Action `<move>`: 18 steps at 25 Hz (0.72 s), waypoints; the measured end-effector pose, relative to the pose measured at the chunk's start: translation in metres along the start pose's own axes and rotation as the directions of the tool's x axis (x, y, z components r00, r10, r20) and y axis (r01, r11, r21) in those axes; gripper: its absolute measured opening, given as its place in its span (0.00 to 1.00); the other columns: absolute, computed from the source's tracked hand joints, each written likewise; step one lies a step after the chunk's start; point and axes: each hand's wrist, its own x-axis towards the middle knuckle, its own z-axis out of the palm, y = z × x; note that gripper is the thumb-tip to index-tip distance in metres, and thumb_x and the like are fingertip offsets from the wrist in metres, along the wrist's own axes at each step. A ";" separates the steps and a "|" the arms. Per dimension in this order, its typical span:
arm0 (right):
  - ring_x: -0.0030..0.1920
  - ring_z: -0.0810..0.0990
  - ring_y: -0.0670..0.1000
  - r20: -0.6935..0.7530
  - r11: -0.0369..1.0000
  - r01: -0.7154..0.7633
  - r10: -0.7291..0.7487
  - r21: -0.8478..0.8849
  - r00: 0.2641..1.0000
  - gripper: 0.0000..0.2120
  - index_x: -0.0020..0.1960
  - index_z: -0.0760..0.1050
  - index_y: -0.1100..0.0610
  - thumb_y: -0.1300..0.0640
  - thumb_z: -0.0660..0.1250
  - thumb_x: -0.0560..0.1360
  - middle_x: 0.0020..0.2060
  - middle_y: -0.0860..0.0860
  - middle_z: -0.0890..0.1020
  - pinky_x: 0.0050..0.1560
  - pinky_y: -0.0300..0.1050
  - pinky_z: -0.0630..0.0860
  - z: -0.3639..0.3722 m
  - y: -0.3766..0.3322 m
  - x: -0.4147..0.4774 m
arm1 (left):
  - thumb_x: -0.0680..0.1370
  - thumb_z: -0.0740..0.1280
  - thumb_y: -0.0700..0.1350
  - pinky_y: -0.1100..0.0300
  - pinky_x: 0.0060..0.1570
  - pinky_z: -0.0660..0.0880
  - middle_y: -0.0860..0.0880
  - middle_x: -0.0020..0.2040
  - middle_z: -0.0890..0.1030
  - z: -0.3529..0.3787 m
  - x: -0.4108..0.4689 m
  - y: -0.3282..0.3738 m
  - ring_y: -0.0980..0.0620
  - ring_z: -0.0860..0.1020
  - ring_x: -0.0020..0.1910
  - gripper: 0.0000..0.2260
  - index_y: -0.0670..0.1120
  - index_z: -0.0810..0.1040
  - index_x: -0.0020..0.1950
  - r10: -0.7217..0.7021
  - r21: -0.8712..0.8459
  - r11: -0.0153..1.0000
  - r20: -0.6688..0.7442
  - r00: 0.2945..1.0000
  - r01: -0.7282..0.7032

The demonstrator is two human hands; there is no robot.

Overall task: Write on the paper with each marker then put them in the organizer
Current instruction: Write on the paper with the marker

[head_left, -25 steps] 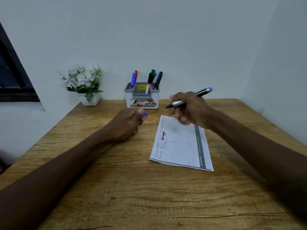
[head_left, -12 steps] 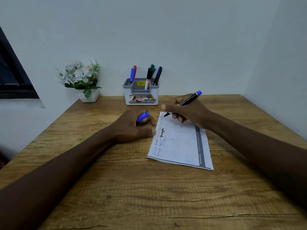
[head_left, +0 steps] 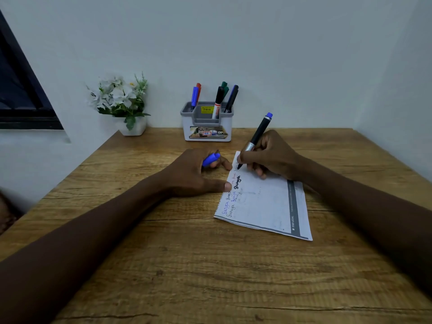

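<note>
The right hand point(head_left: 271, 155) has its fingers closed around a black marker point(head_left: 256, 139) with a blue end, its tip touching the far left corner of the paper point(head_left: 264, 202) on the wooden table point(head_left: 210, 265). The left hand point(head_left: 194, 174) rests beside the paper's left edge, thumb on that edge, fingers curled around a blue cap point(head_left: 211, 159). The grey-and-white organizer point(head_left: 207, 127) stands by the wall, holding several markers, near a potted white flower plant point(head_left: 121, 104).

Left hand point(head_left: 196, 173) flat, fingers curled in a grip; right hand point(head_left: 271, 155) apparently pinched, wrist low.
</note>
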 end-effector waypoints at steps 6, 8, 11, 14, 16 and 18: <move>0.23 0.77 0.51 0.045 0.994 0.037 -0.033 -0.101 0.998 0.06 0.38 0.83 0.60 0.63 0.76 0.73 0.30 0.61 0.83 0.26 0.42 0.74 0.000 0.002 -0.004 | 0.69 0.77 0.62 0.60 0.41 0.68 0.56 0.42 0.75 0.000 0.000 -0.003 0.60 0.75 0.42 0.19 0.60 0.81 0.58 0.036 0.008 0.999 0.007 0.999 -0.036; 0.24 0.78 0.52 0.041 0.992 0.040 -0.035 -0.123 0.999 0.05 0.39 0.83 0.61 0.62 0.77 0.73 0.32 0.65 0.84 0.26 0.42 0.75 0.000 0.003 -0.003 | 0.70 0.77 0.61 0.60 0.40 0.68 0.57 0.41 0.74 0.000 -0.001 -0.002 0.60 0.74 0.41 0.19 0.60 0.81 0.58 0.043 0.010 0.999 0.002 0.999 -0.043; 0.24 0.77 0.53 0.057 0.988 0.056 -0.048 -0.141 0.997 0.06 0.39 0.84 0.61 0.61 0.77 0.73 0.31 0.65 0.83 0.27 0.43 0.75 0.001 0.002 -0.003 | 0.70 0.77 0.60 0.60 0.39 0.67 0.58 0.40 0.73 0.000 -0.001 -0.001 0.60 0.73 0.39 0.19 0.59 0.81 0.58 0.057 0.015 0.998 -0.002 0.998 -0.057; 0.25 0.77 0.54 0.075 0.988 0.065 -0.055 -0.138 0.996 0.06 0.39 0.83 0.62 0.62 0.76 0.74 0.31 0.64 0.83 0.26 0.42 0.75 0.000 0.003 -0.003 | 0.70 0.77 0.60 0.60 0.40 0.68 0.58 0.41 0.73 0.000 0.000 -0.002 0.61 0.74 0.40 0.19 0.59 0.81 0.59 0.065 0.012 0.998 0.001 0.998 -0.065; 0.25 0.79 0.54 0.057 0.989 0.050 -0.043 -0.141 0.997 0.06 0.40 0.83 0.64 0.63 0.76 0.74 0.32 0.64 0.84 0.26 0.42 0.76 0.000 0.005 -0.001 | 0.70 0.77 0.60 0.60 0.41 0.68 0.58 0.42 0.74 -0.001 0.000 -0.003 0.62 0.74 0.41 0.19 0.59 0.81 0.59 0.056 0.012 0.998 0.011 0.998 -0.056; 0.25 0.79 0.53 0.036 0.988 0.033 -0.028 -0.148 0.999 0.07 0.42 0.82 0.68 0.64 0.76 0.74 0.33 0.66 0.84 0.26 0.42 0.76 -0.001 0.007 0.000 | 0.69 0.76 0.63 0.59 0.43 0.71 0.57 0.45 0.77 0.000 0.001 -0.003 0.61 0.75 0.43 0.20 0.60 0.81 0.59 0.055 0.014 0.998 0.018 0.998 -0.055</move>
